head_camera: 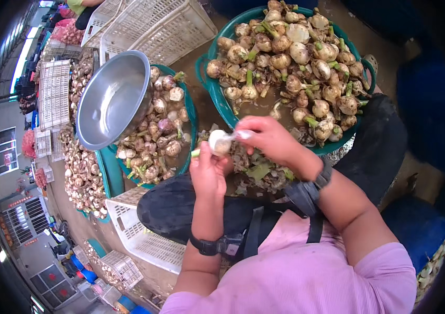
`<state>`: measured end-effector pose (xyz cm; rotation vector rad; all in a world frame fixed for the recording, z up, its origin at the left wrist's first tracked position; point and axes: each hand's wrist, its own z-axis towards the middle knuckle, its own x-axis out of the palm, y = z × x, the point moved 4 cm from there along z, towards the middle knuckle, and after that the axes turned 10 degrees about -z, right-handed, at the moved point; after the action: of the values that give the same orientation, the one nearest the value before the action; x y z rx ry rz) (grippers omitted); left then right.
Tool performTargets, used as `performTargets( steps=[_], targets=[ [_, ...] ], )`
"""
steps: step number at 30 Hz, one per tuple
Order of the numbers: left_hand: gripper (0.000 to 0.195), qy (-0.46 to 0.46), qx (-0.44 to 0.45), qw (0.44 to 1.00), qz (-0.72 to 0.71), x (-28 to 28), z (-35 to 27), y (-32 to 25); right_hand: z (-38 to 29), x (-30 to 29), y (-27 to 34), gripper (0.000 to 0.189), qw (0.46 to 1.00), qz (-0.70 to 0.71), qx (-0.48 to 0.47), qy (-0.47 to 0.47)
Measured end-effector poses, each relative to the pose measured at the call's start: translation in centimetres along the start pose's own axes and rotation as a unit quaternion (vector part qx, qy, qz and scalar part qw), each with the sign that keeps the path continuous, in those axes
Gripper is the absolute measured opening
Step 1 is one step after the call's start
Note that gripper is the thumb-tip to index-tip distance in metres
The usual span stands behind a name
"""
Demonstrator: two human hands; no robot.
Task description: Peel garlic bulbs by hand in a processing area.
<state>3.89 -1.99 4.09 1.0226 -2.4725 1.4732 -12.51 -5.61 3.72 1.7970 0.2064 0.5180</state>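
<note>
My left hand (208,172) grips a garlic bulb (219,142) by its lower side, its short green stem poking out to the left past my thumb. The bulb's upper part is smooth and white. Between the thumb and fingers of my right hand (271,142) is a thin strip of garlic skin (242,134), stretched out from the bulb. Beneath both hands lies a heap of peeled skins and stem scraps (259,172). Just beyond them stands a green tub (219,98) piled with dirty, unpeeled garlic bulbs (299,53).
A steel basin (108,102) rests tilted over a second green tub (192,129) holding more bulbs. White plastic crates (175,35) stand behind, and another crate (155,249) is beside my left knee. Blue barrels (426,106) line the right. Part of another person (83,6) shows top left.
</note>
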Motion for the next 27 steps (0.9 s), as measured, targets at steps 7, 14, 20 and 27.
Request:
performTargets(
  steps=[7,14,20,27],
  targets=[
    [0.026,0.013,-0.221,0.937,-0.27,-3.0,1.8,2.0,-3.5,-4.8,0.7,0.018,0.983,0.055,-0.091,-0.15],
    [0.02,-0.082,0.06,0.995,0.0,-0.6,0.8,-0.4,-0.5,1.8,0.0,0.023,0.96,-0.272,0.06,-0.034],
    [0.022,-0.074,-0.133,0.987,-0.057,-2.8,1.9,1.6,-1.5,0.3,-6.5,0.026,0.94,-0.303,0.103,0.114],
    [0.049,0.131,0.017,0.943,-0.304,2.1,7.3,-9.6,1.8,-5.0,-6.4,0.015,0.713,-0.685,-0.055,-0.142]
  ],
)
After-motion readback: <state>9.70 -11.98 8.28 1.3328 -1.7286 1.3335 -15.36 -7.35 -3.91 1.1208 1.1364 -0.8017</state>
